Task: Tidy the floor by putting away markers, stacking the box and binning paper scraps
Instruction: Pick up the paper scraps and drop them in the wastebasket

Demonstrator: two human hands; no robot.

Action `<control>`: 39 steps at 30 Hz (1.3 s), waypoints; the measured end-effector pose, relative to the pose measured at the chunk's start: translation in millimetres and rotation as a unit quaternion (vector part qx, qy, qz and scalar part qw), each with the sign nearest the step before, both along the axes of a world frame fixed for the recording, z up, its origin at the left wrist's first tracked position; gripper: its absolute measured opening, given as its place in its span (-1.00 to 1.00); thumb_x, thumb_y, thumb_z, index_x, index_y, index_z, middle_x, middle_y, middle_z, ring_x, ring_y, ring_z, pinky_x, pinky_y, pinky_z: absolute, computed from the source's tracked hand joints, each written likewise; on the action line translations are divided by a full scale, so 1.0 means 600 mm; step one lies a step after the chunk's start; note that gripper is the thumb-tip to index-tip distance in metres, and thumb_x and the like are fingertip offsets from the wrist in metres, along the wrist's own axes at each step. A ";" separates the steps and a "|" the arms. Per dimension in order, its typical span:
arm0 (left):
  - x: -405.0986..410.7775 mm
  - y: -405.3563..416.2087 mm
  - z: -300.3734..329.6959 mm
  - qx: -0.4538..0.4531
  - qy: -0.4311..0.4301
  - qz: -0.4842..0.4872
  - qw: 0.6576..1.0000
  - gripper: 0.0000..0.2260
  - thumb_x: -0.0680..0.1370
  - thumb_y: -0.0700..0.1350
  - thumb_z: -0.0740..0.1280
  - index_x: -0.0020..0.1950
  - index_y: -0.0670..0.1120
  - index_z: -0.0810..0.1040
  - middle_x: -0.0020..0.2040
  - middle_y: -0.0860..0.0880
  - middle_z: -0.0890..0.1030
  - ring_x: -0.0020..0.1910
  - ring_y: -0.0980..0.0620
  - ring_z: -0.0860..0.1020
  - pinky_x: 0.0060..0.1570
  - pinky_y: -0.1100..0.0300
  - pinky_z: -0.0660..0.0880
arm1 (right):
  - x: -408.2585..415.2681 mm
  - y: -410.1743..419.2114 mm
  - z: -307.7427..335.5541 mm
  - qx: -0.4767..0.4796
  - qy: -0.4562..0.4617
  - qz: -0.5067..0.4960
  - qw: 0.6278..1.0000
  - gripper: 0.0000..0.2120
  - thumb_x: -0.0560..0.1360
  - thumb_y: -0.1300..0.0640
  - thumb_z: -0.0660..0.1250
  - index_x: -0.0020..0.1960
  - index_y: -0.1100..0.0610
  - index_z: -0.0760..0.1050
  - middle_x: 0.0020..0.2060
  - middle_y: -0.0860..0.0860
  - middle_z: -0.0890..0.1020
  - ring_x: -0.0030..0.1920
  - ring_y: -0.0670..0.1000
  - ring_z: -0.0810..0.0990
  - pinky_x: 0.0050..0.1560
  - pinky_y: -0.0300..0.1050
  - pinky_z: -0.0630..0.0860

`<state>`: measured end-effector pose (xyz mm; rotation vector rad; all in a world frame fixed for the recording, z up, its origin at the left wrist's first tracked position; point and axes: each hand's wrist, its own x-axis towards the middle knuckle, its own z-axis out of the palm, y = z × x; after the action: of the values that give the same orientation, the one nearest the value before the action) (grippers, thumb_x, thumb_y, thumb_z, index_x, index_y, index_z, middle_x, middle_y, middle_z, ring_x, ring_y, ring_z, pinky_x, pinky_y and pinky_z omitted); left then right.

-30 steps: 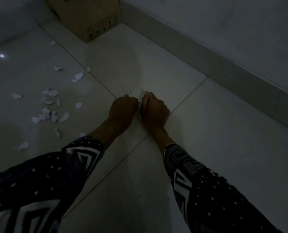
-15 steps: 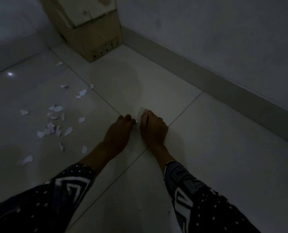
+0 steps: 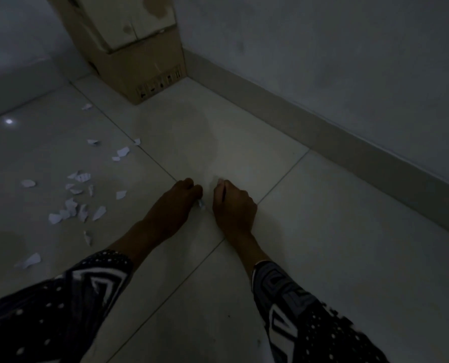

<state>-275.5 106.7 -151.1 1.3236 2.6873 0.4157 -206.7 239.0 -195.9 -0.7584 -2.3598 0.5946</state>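
Dim room, head view looking down at tiled floor (image 3: 323,258). Both hands are resting low on the floor near a tile joint, close together but apart. Left hand (image 3: 176,205) is curling its fingers w/ a small pale paper bit (image 3: 201,204) showing at the fingertips, so it's pinching that scrap. Right hand (image 3: 234,205) is curling too, w/ something pale at its fingertip end; can't tell if it's holding paper or just touching the floor. Patterned black-and-white sleeves (image 3: 61,310) are covering both forearms.

Paper scraps (image 3: 74,205) are lying scattered on the floor well to the left of the hands, approx a loose cluster plus a few strays further up. Cardboard box (image 3: 139,66) is standing in the corner against the wall (image 3: 349,61), w/ a second, paler box (image 3: 129,19) sitting on top of it. No markers or bin in view.
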 end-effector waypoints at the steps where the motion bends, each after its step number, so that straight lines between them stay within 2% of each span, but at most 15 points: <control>1: 0.002 0.001 -0.002 0.005 0.004 0.004 1.000 -0.92 0.58 -0.28 0.26 -0.03 -0.14 0.52 -0.02 -0.12 0.47 -0.03 -0.12 0.45 -0.10 0.00 0.43 | -0.001 0.000 0.001 -0.003 0.000 0.000 1.000 -0.67 0.55 0.14 0.37 -0.38 0.12 0.44 -0.53 0.11 0.51 -0.52 0.15 0.50 -0.51 -0.18 0.32; 10: 0.024 0.012 -0.020 0.016 0.062 0.053 0.997 -0.95 0.52 -0.32 0.34 -0.04 -0.21 0.53 -0.04 -0.20 0.50 -0.03 -0.18 0.45 -0.19 0.07 0.31 | -0.003 0.001 -0.004 -0.014 0.011 0.005 1.000 -0.65 0.60 0.06 0.21 -0.33 0.12 0.46 -0.48 0.14 0.55 -0.47 0.19 0.54 -0.48 -0.06 0.41; 15: 0.023 0.022 -0.035 -0.017 0.060 0.102 0.993 -0.85 0.57 -0.26 0.29 0.11 -0.28 0.50 0.06 -0.27 0.48 0.06 -0.25 0.42 -0.14 -0.04 0.36 | -0.007 0.001 -0.014 -0.005 0.019 -0.004 1.000 -0.64 0.61 0.06 0.23 -0.34 0.10 0.44 -0.49 0.11 0.54 -0.49 0.14 0.51 -0.45 -0.16 0.27; 18: 0.019 0.031 -0.036 0.019 -0.009 0.176 0.984 -0.75 0.58 -0.17 0.25 0.15 -0.33 0.49 0.08 -0.33 0.50 0.06 -0.28 0.45 -0.08 -0.01 0.34 | -0.009 0.005 -0.010 -0.040 -0.013 0.011 0.999 -0.60 0.67 0.02 0.13 -0.30 0.11 0.45 -0.39 0.12 0.59 -0.37 0.15 0.55 -0.39 -0.13 0.26; 20: 0.016 0.036 -0.033 0.079 -0.077 0.232 0.966 -0.77 0.58 -0.17 0.30 0.07 -0.35 0.51 0.03 -0.34 0.55 0.02 -0.28 0.51 -0.09 0.04 0.33 | -0.017 0.012 -0.003 -0.076 -0.069 -0.013 0.995 -0.56 0.69 -0.04 0.05 -0.20 0.13 0.52 -0.22 0.11 0.65 -0.18 0.15 0.60 -0.28 -0.05 0.39; 23: 0.007 0.032 -0.019 0.131 -0.188 0.357 0.906 -0.81 0.62 -0.13 0.30 0.07 -0.27 0.56 0.07 -0.24 0.60 0.04 -0.15 0.54 -0.07 0.14 0.37 | -0.029 0.025 0.018 -0.196 -0.096 -0.044 0.975 -0.44 0.69 -0.16 -0.02 -0.13 0.13 0.61 -0.09 0.09 0.68 -0.06 0.13 0.62 -0.08 -0.02 0.54; 26: 0.002 0.021 0.000 0.219 -0.310 0.448 0.810 -0.77 0.62 -0.07 0.33 0.00 -0.25 0.60 0.00 -0.26 0.63 0.01 -0.20 0.60 0.02 0.03 0.53 | -0.032 0.039 0.037 -0.367 -0.040 -0.028 0.929 -0.41 0.66 -0.23 0.02 -0.40 0.06 0.43 -0.24 0.05 0.64 -0.21 0.08 0.58 -0.23 -0.16 0.42; 28: 0.004 0.014 0.012 0.258 -0.353 0.464 0.770 -0.80 0.62 -0.13 0.34 -0.17 -0.19 0.58 -0.15 -0.20 0.59 -0.17 -0.13 0.57 -0.18 0.12 0.51 | -0.033 0.046 0.040 -0.420 -0.038 -0.016 0.907 -0.41 0.67 -0.22 0.03 -0.40 0.09 0.37 -0.34 -0.01 0.55 -0.31 0.00 0.50 -0.36 -0.21 0.28; 30: 0.014 0.010 0.031 0.296 -0.413 0.464 0.726 -0.83 0.62 -0.19 0.33 -0.17 -0.15 0.54 -0.20 -0.13 0.55 -0.27 -0.03 0.53 -0.35 0.22 0.52 | -0.033 0.044 0.039 -0.483 -0.035 -0.002 0.875 -0.43 0.68 -0.19 0.03 -0.30 0.16 0.45 -0.34 0.01 0.53 -0.30 0.03 0.49 -0.38 -0.19 0.28; 31: 0.021 0.011 0.040 0.322 -0.446 0.462 0.696 -0.89 0.61 -0.21 0.34 -0.11 -0.16 0.56 -0.16 -0.12 0.56 -0.24 0.00 0.54 -0.32 0.21 0.55 | -0.033 0.040 0.038 -0.507 -0.040 0.003 0.861 -0.46 0.68 -0.18 0.04 -0.21 0.18 0.52 -0.28 0.04 0.56 -0.25 0.06 0.51 -0.31 -0.19 0.35; 33: 0.030 0.017 0.054 0.364 -0.482 0.451 0.658 -0.96 0.59 -0.23 0.37 -0.01 -0.21 0.57 -0.03 -0.15 0.59 -0.08 -0.04 0.56 -0.04 0.09 0.60 | -0.033 0.031 0.041 -0.557 -0.075 0.015 0.827 -0.50 0.67 -0.17 0.08 0.05 0.21 0.59 -0.10 0.09 0.58 -0.09 0.10 0.58 -0.09 -0.15 0.49; 34: 0.036 0.021 0.061 0.376 -0.488 0.441 0.653 -0.97 0.59 -0.25 0.37 -0.03 -0.21 0.57 -0.01 -0.17 0.59 -0.02 -0.07 0.56 0.09 0.03 0.57 | -0.032 0.026 0.041 -0.600 -0.097 0.026 0.794 -0.51 0.66 -0.17 0.11 0.11 0.22 0.56 -0.08 0.10 0.58 -0.07 0.12 0.60 -0.06 -0.13 0.54; 36: 0.043 0.031 0.074 0.397 -0.483 0.409 0.665 -0.93 0.59 -0.27 0.36 -0.10 -0.19 0.57 -0.08 -0.17 0.61 0.01 -0.10 0.54 0.16 0.03 0.52 | -0.025 0.020 0.056 -0.695 -0.129 0.054 0.706 -0.53 0.66 -0.20 0.11 -0.11 0.17 0.48 -0.31 0.07 0.52 -0.40 0.05 0.52 -0.41 -0.21 0.48; 37: 0.046 0.038 0.081 0.400 -0.473 0.388 0.682 -0.92 0.58 -0.26 0.37 -0.12 -0.18 0.58 -0.12 -0.16 0.62 -0.01 -0.11 0.55 0.13 0.03 0.52 | -0.023 0.020 0.063 -0.728 -0.137 0.067 0.668 -0.53 0.66 -0.21 0.09 -0.23 0.12 0.38 -0.44 0.03 0.40 -0.54 -0.01 0.36 -0.55 -0.29 0.31; 39: 0.048 0.049 0.092 0.370 -0.420 0.340 0.756 -0.91 0.56 -0.19 0.41 -0.12 -0.18 0.62 -0.13 -0.18 0.65 -0.07 -0.12 0.59 0.07 0.02 0.55 | -0.023 0.018 0.078 -0.775 -0.126 0.091 0.612 -0.57 0.66 -0.15 0.08 -0.30 0.07 0.26 -0.48 -0.01 0.26 -0.60 -0.06 0.18 -0.55 -0.35 0.16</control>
<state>-246.8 136.0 -96.2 -0.0211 2.0698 1.7682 -220.6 249.9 -149.2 -1.2348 -1.5300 2.8847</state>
